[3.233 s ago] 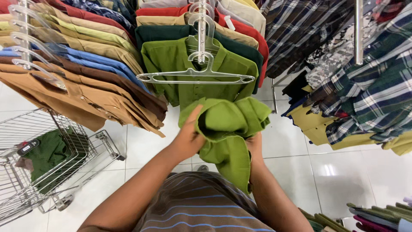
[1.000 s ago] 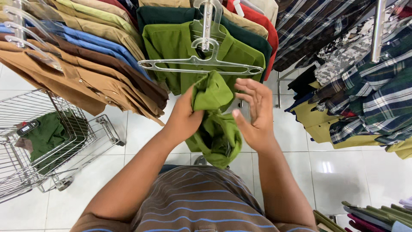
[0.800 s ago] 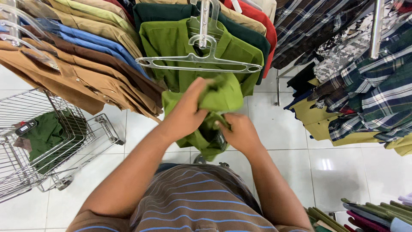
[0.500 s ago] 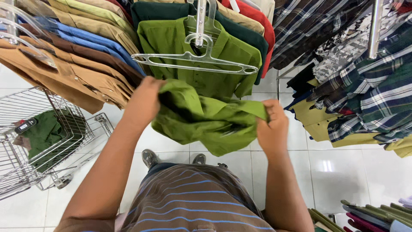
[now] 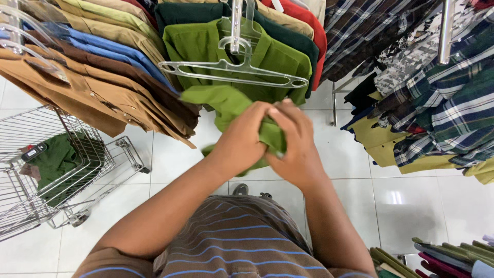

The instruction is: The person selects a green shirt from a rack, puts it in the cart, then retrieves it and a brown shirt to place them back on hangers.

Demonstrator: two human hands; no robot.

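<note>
Olive-green cotton shirt (image 5: 226, 105) sits bunched at centre, pinched between left hand (image 5: 241, 141) and right hand (image 5: 293, 149) pressed together. Clear plastic hanger (image 5: 231, 69) hangs at twelve o'clock; wire cart (image 5: 56, 170) at nine; white tiled floor (image 5: 411, 201) open at four.

Cart (image 5: 62, 170) left; hanger (image 5: 234, 72) ahead above hands; shirt racks (image 5: 103, 67) behind & right.

Setting: clothing shop. Rows of shirts (image 5: 103, 67) on hangers fill the upper left and centre of the frame, plaid shirts (image 5: 442, 108) hang from a metal rail (image 5: 446, 31) at upper right, and an empty clear plastic hanger (image 5: 234, 72) sits at top centre. A wire shopping trolley (image 5: 46, 170) stands at left on a white tiled floor (image 5: 411, 206); folded garments (image 5: 442, 257) are stacked at lower right.
</note>
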